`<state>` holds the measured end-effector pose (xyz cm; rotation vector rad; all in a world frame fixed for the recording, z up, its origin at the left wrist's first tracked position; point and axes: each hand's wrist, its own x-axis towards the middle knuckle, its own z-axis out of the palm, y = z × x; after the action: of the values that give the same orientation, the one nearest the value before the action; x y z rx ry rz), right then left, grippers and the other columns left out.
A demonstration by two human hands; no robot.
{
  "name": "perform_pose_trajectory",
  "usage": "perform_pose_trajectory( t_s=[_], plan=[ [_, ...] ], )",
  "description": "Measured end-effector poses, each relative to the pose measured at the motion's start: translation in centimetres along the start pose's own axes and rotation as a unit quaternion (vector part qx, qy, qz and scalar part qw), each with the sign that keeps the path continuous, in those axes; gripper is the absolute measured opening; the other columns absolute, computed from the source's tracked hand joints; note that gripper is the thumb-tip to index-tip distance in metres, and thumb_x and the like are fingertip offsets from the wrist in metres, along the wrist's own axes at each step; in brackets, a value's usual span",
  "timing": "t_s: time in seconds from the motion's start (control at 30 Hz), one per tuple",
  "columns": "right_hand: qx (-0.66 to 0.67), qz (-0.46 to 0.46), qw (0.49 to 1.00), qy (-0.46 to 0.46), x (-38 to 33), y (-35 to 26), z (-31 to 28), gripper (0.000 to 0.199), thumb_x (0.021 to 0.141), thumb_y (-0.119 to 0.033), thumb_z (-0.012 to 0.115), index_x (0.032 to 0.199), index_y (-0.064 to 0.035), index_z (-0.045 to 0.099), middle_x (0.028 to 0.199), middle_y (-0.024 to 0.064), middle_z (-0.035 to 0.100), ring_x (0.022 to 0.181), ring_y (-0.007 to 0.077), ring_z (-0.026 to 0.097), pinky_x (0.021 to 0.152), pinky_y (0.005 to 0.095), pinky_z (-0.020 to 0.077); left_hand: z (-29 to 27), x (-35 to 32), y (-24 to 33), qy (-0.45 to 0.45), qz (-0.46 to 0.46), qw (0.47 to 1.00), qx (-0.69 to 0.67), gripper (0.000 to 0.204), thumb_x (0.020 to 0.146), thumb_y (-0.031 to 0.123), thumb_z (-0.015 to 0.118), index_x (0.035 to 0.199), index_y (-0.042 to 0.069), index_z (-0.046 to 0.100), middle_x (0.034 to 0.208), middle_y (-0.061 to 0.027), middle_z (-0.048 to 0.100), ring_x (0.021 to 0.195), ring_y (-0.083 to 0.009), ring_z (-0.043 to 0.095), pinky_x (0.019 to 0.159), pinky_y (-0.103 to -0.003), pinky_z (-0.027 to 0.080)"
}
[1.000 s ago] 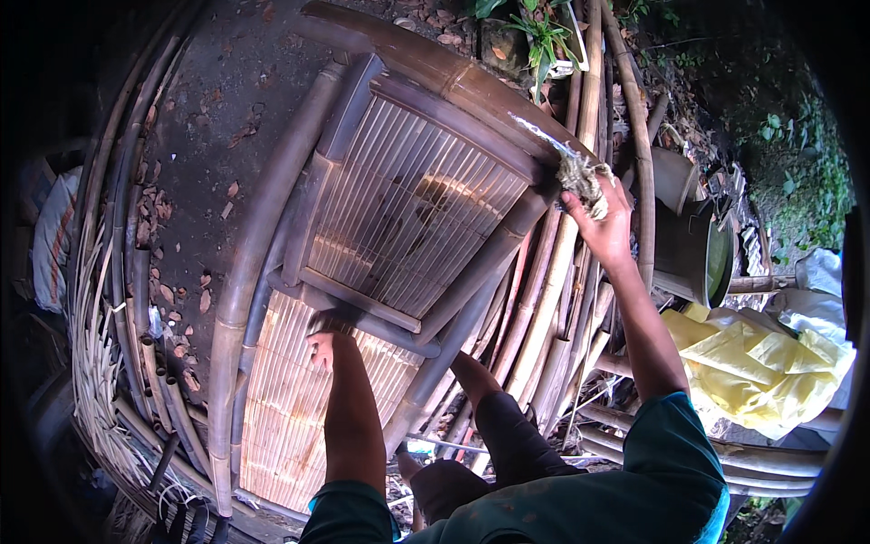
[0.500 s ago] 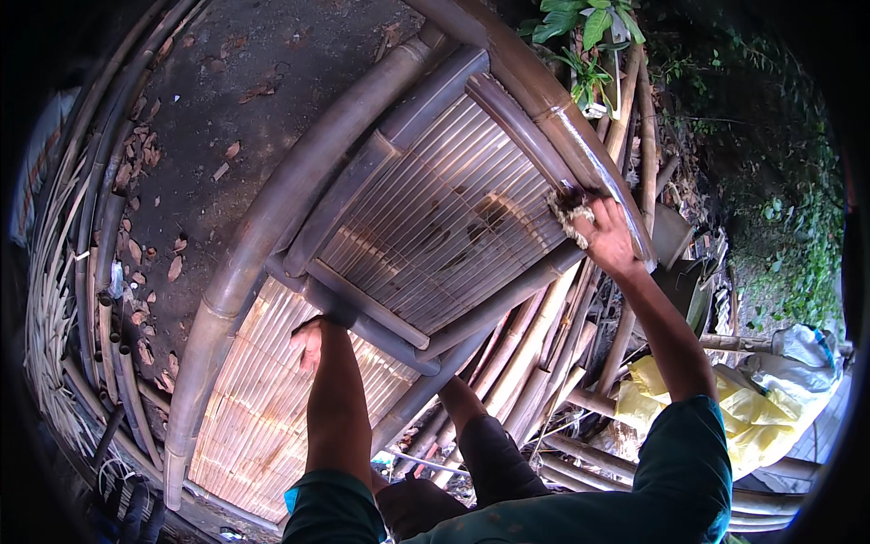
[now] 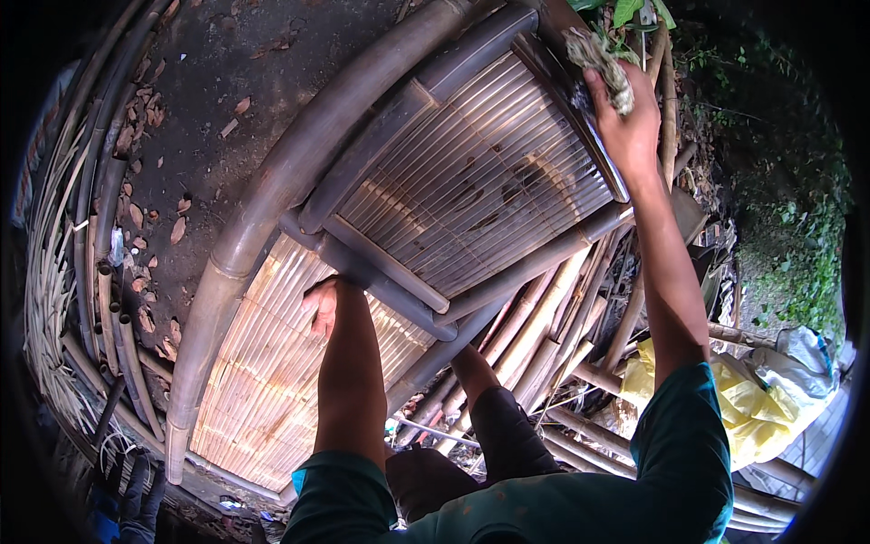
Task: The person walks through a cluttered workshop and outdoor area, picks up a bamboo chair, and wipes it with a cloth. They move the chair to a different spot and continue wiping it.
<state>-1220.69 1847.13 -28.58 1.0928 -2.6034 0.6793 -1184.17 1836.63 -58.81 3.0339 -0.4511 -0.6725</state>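
- Dark, leaf-strewn soil (image 3: 213, 109) borders the brown, slatted bamboo frame (image 3: 260, 218).
- Right hand (image 3: 634, 122): fingers clamped on a pale, stringy wad (image 3: 598, 68), frame's far end.
- Left hand (image 3: 322, 306): mid-frame, finger state unclear.

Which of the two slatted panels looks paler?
The lower panel, nearest the left hand; the upper panel looks mostly darker, brownish grey.

The left hand (image 3: 321, 306) is left of centre, partly shadowed, its fingers toward the left edge; how far they close is unclear. Its forearm (image 3: 348, 390) rises nearly upright from the lower edge. The right hand (image 3: 634, 118) is at upper right, fingers curled in a grip, right forearm (image 3: 666, 263) slanting up and leftward.
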Motion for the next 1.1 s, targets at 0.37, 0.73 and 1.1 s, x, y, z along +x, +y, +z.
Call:
perform_pose_trajectory(
  t_s=[0.37, 0.73, 1.1],
  plan=[
    [-0.263, 0.074, 0.961, -0.050, -15.3, 1.6, 4.8, 0.033, 0.068, -0.016, 0.070, 0.097, -0.0120, 0.055, 0.096, 0.0118, 0.047, 0.096, 0.0313, 0.044, 0.082, 0.0436, 0.0353, 0.8, -0.1, 0.2, -0.005, 0.001, 1.000, 0.012, 0.073, 0.080, 0.062, 0.046, 0.127, 0.007, 0.035, 0.126, -0.0217, 0.033, 0.114, -0.0386, 0.039, 0.090, -0.051, 0.036],
    [-0.256, 0.112, 0.960, -0.004, -16.1, 1.2, 8.2, 0.027, 0.073, -0.012, 0.065, 0.099, -0.0159, 0.057, 0.094, 0.0110, 0.048, 0.091, 0.0264, 0.044, 0.079, 0.0437, 0.0323, 1.2, -0.2, -0.1, 0.008, -0.001, 1.000, 0.004, 0.074, 0.081, 0.063, 0.044, 0.129, 0.007, 0.034, 0.130, -0.0215, 0.030, 0.117, -0.0383, 0.036, 0.093, -0.052, 0.033],
    [-0.205, 0.006, 0.971, -0.127, -18.7, -2.2, 10.1, 0.031, 0.064, -0.010, 0.069, 0.092, -0.0152, 0.057, 0.089, 0.0081, 0.048, 0.087, 0.0229, 0.046, 0.076, 0.0386, 0.0350, 1.4, 0.0, -0.3, -0.002, -0.032, 0.999, -0.008, 0.076, 0.081, 0.063, 0.043, 0.131, 0.006, 0.032, 0.133, -0.0213, 0.027, 0.121, -0.0380, 0.033, 0.096, -0.052, 0.030]
  ],
)
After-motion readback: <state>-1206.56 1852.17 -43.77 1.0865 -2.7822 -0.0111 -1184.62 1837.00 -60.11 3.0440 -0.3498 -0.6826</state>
